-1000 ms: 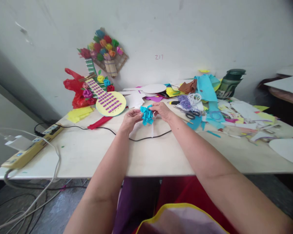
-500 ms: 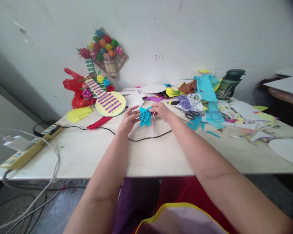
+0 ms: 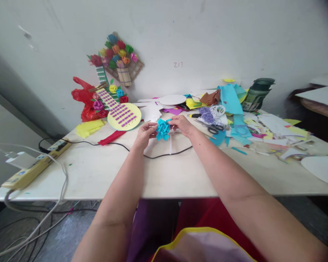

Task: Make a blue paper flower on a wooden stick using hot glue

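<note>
A bright blue folded paper flower (image 3: pixel 163 129) is held up between my hands, above the middle of the white table (image 3: pixel 177 178). The fingers of my left hand (image 3: pixel 147 133) are closed on its left edge. My right hand (image 3: pixel 181 124) pinches the upper right petals between thumb and fingers. Below the flower, a thin pale strip (image 3: pixel 170 145) lies near a black cable (image 3: pixel 158 157).
A yellow guitar shape (image 3: pixel 124 116), a red bag (image 3: pixel 84 100) and a red strip (image 3: pixel 112 138) are at left. Scissors (image 3: pixel 214 128), white and purple string (image 3: pixel 211 113), blue paper (image 3: pixel 230 98) and a dark bottle (image 3: pixel 258 94) are at right. A power strip (image 3: pixel 35 165) sits far left.
My left hand's fingers, more spread before, have closed on the flower's left edge. The flower has turned slightly, so its face shows more. My right hand has hardly moved.
</note>
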Available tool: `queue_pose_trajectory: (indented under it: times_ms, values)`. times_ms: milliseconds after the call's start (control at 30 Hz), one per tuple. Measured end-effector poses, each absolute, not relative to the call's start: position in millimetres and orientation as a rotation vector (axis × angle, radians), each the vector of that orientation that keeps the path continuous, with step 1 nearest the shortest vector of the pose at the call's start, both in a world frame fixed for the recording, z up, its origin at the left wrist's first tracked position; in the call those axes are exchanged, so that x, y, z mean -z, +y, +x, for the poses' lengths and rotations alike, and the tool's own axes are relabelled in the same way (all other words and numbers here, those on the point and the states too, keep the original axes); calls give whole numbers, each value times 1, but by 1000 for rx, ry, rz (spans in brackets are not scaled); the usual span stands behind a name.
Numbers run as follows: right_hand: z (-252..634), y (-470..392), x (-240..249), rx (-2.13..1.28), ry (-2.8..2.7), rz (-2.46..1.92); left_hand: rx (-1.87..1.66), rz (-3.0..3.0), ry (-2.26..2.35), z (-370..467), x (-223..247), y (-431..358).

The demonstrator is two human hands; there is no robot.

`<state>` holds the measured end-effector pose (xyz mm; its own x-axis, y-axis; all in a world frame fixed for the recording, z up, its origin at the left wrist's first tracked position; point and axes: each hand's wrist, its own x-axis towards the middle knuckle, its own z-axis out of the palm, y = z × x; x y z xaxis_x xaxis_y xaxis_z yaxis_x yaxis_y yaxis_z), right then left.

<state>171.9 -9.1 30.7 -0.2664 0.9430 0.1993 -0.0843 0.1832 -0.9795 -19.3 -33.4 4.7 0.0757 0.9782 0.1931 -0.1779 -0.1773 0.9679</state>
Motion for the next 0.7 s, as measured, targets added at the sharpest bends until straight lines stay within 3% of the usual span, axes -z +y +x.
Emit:
queue_pose_trajectory:
  times_ms: [700]
  values:
    - [163, -15, -34, -1351, -1292, -981, -1342, 1096, 917, -22, -2, -21]
